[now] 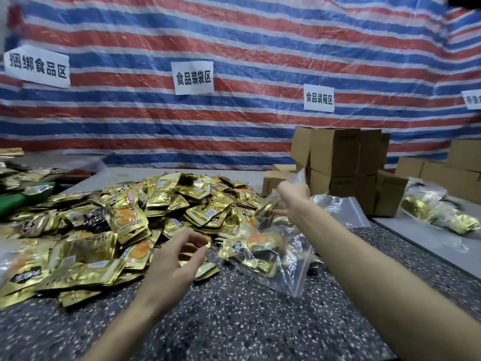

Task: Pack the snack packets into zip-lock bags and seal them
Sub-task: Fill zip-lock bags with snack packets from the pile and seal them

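Now: your left hand (179, 259) is open at the edge of the heap of glossy gold foil snack packets (125, 217) on the speckled tabletop (234, 308). Your right hand (294, 196) pinches the limp clear plastic zip-lock bag (291, 256) by its rim. Packets likely light, slick; pinch a sealed edge.

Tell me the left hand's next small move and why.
Probably lower the left hand onto the gold foil snack packet just beneath it and pinch it: the hand is open and empty above the pile, while the right hand grips a clear plastic zip-lock bag, held up.
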Demonstrator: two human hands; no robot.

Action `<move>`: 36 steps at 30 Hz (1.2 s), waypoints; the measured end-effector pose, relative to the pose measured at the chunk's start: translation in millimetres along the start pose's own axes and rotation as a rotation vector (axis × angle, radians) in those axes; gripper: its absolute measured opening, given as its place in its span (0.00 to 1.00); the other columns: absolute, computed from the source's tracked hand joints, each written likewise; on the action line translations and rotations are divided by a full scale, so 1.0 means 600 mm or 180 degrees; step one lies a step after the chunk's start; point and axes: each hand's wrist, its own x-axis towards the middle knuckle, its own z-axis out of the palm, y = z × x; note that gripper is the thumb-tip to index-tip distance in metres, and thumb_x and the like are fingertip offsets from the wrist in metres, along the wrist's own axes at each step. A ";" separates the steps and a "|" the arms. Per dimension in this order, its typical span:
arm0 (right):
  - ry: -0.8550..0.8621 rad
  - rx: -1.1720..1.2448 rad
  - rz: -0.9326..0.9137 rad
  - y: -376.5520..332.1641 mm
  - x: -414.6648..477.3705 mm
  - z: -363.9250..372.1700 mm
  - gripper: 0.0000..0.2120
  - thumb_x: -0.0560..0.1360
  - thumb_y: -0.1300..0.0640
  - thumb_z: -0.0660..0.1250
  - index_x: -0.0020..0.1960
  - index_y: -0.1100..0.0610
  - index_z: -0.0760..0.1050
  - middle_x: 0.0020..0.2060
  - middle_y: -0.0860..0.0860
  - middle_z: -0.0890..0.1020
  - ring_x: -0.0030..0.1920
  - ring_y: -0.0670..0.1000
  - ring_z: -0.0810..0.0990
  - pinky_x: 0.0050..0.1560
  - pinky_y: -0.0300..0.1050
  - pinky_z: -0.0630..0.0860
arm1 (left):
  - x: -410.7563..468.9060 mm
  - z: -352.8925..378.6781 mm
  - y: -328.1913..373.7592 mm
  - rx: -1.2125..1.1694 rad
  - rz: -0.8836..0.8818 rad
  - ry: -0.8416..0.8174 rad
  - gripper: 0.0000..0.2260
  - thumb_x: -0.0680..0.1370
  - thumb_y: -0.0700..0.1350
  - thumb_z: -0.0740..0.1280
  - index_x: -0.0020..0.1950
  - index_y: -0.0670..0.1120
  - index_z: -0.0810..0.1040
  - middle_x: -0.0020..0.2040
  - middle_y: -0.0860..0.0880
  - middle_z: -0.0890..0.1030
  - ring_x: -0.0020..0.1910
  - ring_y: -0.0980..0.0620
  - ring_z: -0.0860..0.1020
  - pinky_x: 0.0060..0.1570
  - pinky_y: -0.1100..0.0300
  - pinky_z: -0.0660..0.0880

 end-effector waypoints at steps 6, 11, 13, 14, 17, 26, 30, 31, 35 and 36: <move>-0.0052 -0.0343 -0.2012 0.064 -0.124 0.045 0.23 0.73 0.58 0.67 0.65 0.54 0.65 0.58 0.54 0.71 0.57 0.55 0.75 0.56 0.54 0.78 | -0.022 -0.017 -0.007 0.0038 -0.0132 0.0008 0.03 0.80 0.46 0.67 0.51 0.54 0.79 0.49 0.55 0.81 0.48 0.63 0.79 0.42 0.71 0.76; -0.1334 -0.0204 -0.1958 0.167 -0.194 0.107 0.08 0.78 0.58 0.68 0.52 0.48 0.70 0.48 0.46 0.77 0.48 0.40 0.79 0.42 0.35 0.78 | -0.046 -0.060 -0.017 0.0776 -0.0129 0.0259 0.07 0.80 0.44 0.67 0.52 0.57 0.77 0.52 0.58 0.79 0.50 0.62 0.77 0.53 0.64 0.76; -0.1613 -0.0358 -0.1688 0.207 -0.201 0.121 0.06 0.78 0.57 0.69 0.51 0.49 0.73 0.48 0.47 0.79 0.49 0.45 0.80 0.46 0.41 0.79 | -0.054 -0.090 -0.032 0.1484 -0.0104 0.0501 0.06 0.79 0.46 0.68 0.55 0.56 0.77 0.55 0.59 0.78 0.56 0.59 0.74 0.62 0.59 0.71; -0.1675 -0.0483 -0.1638 0.221 -0.201 0.126 0.05 0.78 0.57 0.69 0.50 0.50 0.74 0.47 0.47 0.80 0.49 0.48 0.80 0.46 0.44 0.78 | -0.059 -0.109 -0.039 0.1714 -0.0129 0.0604 0.07 0.79 0.48 0.67 0.57 0.55 0.77 0.55 0.59 0.76 0.58 0.59 0.72 0.63 0.58 0.68; -0.1750 -0.0487 -0.1492 0.241 -0.188 0.125 0.04 0.78 0.59 0.69 0.50 0.51 0.76 0.47 0.51 0.81 0.46 0.51 0.80 0.43 0.45 0.76 | -0.071 -0.170 -0.058 0.2296 -0.0161 0.0733 0.08 0.80 0.50 0.66 0.58 0.54 0.78 0.57 0.58 0.74 0.59 0.59 0.69 0.66 0.59 0.63; -0.1676 0.0231 -0.1112 0.239 -0.168 0.112 0.03 0.79 0.64 0.66 0.50 0.58 0.77 0.44 0.60 0.81 0.35 0.53 0.75 0.31 0.45 0.72 | -0.091 -0.387 -0.116 0.4128 -0.2332 0.1185 0.19 0.80 0.49 0.59 0.68 0.41 0.71 0.68 0.42 0.73 0.66 0.41 0.70 0.64 0.49 0.67; -0.1859 0.0253 -0.1226 0.237 -0.175 0.109 0.04 0.79 0.66 0.66 0.49 0.59 0.77 0.39 0.59 0.80 0.31 0.51 0.74 0.28 0.41 0.70 | -0.108 -0.414 -0.132 0.4484 -0.2991 0.0659 0.11 0.77 0.43 0.62 0.58 0.48 0.75 0.62 0.46 0.78 0.62 0.43 0.74 0.55 0.54 0.70; -0.1872 0.0249 -0.1242 0.236 -0.177 0.109 0.04 0.78 0.67 0.66 0.48 0.60 0.77 0.39 0.59 0.79 0.31 0.51 0.74 0.28 0.42 0.70 | -0.111 -0.417 -0.135 0.4629 -0.2889 0.0659 0.08 0.77 0.42 0.62 0.54 0.49 0.75 0.59 0.47 0.79 0.59 0.44 0.75 0.49 0.55 0.70; -0.1879 0.0270 -0.1254 0.234 -0.180 0.108 0.04 0.79 0.67 0.65 0.48 0.60 0.77 0.38 0.58 0.79 0.31 0.51 0.73 0.29 0.42 0.70 | -0.107 -0.426 -0.134 0.4687 -0.2426 0.1068 0.04 0.78 0.43 0.62 0.48 0.49 0.76 0.52 0.46 0.82 0.53 0.44 0.79 0.41 0.58 0.66; -0.1875 0.0289 -0.1233 0.234 -0.181 0.107 0.05 0.79 0.67 0.65 0.48 0.60 0.77 0.39 0.58 0.79 0.31 0.51 0.73 0.29 0.42 0.70 | -0.104 -0.428 -0.132 0.4527 -0.2375 0.1253 0.05 0.79 0.44 0.62 0.49 0.47 0.78 0.52 0.45 0.82 0.53 0.42 0.79 0.42 0.57 0.66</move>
